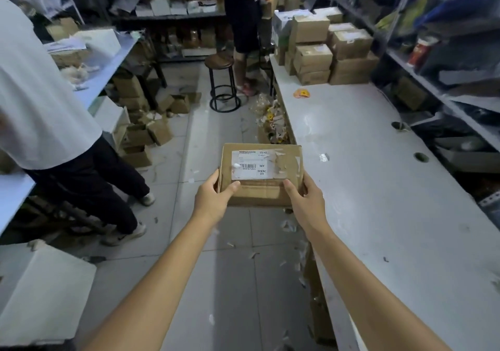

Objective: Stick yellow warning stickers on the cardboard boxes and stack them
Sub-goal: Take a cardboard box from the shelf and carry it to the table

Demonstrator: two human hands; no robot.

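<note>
Left hand (213, 199) and right hand (305, 202), fingers (233, 187) clasping its ends, hold a labelled cardboard box (259, 172) over the floor beside the table (365, 174). No yellow sticker shows on it; sticking and stacking judged outstanding.

The box (261, 188) hides most fingers of the left hand (212, 199) and right hand (305, 202). The label (250, 165) has small print too tiny to read. The picture's edge cuts off the person in white (40, 93). The far yellow thing (301, 93) is too blurry to tell.
</note>
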